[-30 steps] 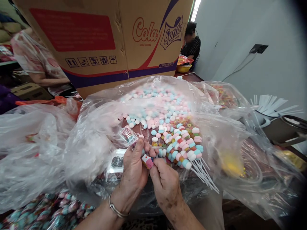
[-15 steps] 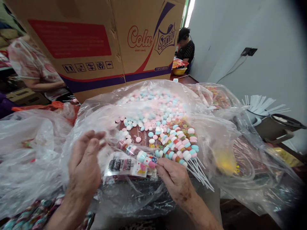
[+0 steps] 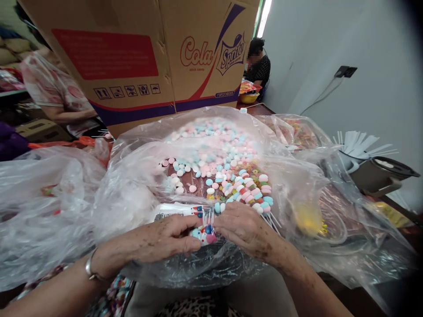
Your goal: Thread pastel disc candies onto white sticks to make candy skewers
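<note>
My left hand (image 3: 155, 240) is closed round a printed clear candy bag (image 3: 205, 235), with its thumb on the near side. My right hand (image 3: 251, 231) pinches the bag's right end, its fingertips partly hidden. Most of the bag's contents are covered by my left hand. Just behind lie flat printed bags (image 3: 178, 209) in a stack. Beyond my right hand rest several candy skewers (image 3: 253, 191) of pink, white and blue pieces on white sticks. Loose pastel candies (image 3: 211, 132) are heaped behind them, with small gummy rings (image 3: 253, 171) alongside.
A tall cardboard box (image 3: 132, 53) stands at the back. Clear plastic sheeting (image 3: 49, 211) spreads on the left. White sticks (image 3: 358, 144) stand in a container at right, beside a dark lidded jug (image 3: 383, 175). One person (image 3: 61, 97) is at far left, another (image 3: 259, 64) behind the box.
My left hand has come down and right from the air onto the candy bag. The bag has shifted nearer and turned, with my right hand still at its end.
</note>
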`<state>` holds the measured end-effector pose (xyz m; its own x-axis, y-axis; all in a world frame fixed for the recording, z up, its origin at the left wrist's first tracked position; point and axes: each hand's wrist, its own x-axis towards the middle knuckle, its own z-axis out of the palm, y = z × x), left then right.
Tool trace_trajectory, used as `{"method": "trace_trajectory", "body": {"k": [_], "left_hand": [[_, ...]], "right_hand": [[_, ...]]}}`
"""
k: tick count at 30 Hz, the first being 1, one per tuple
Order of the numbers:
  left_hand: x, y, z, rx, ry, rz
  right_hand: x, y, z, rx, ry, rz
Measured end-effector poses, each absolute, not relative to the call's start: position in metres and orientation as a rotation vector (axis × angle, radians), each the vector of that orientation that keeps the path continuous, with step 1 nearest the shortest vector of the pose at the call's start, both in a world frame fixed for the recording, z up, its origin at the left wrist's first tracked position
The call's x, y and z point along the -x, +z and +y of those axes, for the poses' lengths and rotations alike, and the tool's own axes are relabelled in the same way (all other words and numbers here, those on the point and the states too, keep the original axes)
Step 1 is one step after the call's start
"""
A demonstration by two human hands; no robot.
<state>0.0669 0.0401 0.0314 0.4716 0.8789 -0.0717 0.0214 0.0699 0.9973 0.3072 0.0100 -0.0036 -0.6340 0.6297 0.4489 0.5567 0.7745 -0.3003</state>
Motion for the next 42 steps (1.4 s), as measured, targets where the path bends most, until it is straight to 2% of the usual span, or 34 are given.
{"method": "trace_trajectory", "body": {"k": [3, 5, 8, 11, 13, 17, 19, 25, 31, 34, 39, 42], "left_hand": [[-0.073, 0.028, 0.035, -1.581, 0.126, 0.784], [-0.077, 0.026, 0.033, -1.591, 0.045, 0.811], [-0.081, 0.021, 0.034, -1.492, 0.101, 0.889], [-0.085, 0.014, 0.034, -1.406, 0.254, 0.976], [-0.088, 0.008, 0.034, -1.395, 0.361, 1.014], [-0.095, -0.001, 0.029, -1.429, 0.466, 1.061], [-0.097, -0.005, 0.026, -1.421, 0.482, 1.089], [-0.1, -0.011, 0.023, -1.076, 0.666, 0.976], [-0.092, -0.012, 0.025, -0.809, 0.581, 0.864], [-0.086, -0.015, 0.027, -0.755, 0.409, 0.758], [-0.084, -0.019, 0.028, -0.665, 0.277, 0.591], [-0.085, -0.014, 0.028, -0.691, 0.259, 0.617]], "right_hand": [[-0.304, -0.004, 0.014, 0.809, 0.22, -2.456], [-0.3, -0.004, 0.017, 0.747, 0.241, -2.48], [-0.294, -0.005, 0.019, 0.821, 0.312, -2.353], [-0.287, -0.011, 0.014, 1.072, 0.464, -1.843], [-0.279, -0.017, 0.008, 1.152, 0.677, -1.534], [-0.26, -0.03, -0.004, 1.089, 1.309, -1.331], [-0.253, -0.035, -0.007, 1.04, 1.403, -1.254], [-0.25, -0.037, -0.007, 1.075, 1.084, -1.253], [-0.254, -0.037, -0.005, 0.864, 1.45, -1.051], [-0.262, -0.037, -0.004, 0.79, 1.518, -1.26], [-0.271, -0.032, -0.005, 0.863, 0.884, -1.7], [-0.269, -0.031, -0.008, 0.886, 0.768, -1.729]]}}
